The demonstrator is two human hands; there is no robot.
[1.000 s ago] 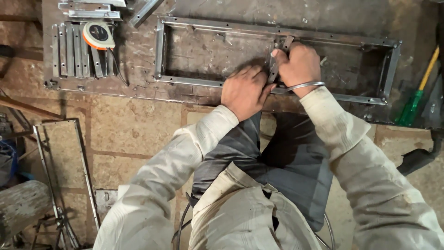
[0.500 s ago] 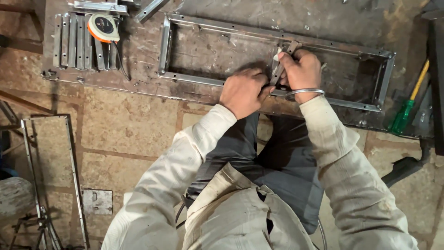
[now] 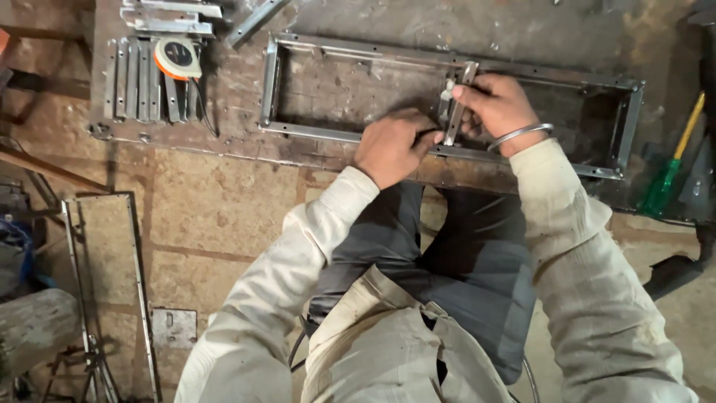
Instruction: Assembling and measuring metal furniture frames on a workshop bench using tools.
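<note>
My right hand [image 3: 498, 107] pinches the short grey steel crossbar [image 3: 456, 112] upright across the long rectangular steel frame [image 3: 350, 136], left hand [image 3: 391, 145] curled closed just lower-left, touching it.

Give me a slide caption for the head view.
Both hands, left hand and right hand, hold a short metal bar across a rectangular steel frame.

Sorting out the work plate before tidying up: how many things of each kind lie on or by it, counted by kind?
Rectangular metal frame: 1
Short crossbar held by the right hand, with the left hand next to it: 1
Tape measure, orange and white: 1
Flat drilled strips under the tape: about 5
Green-handled screwdriver: 1
Total: about 9
</note>
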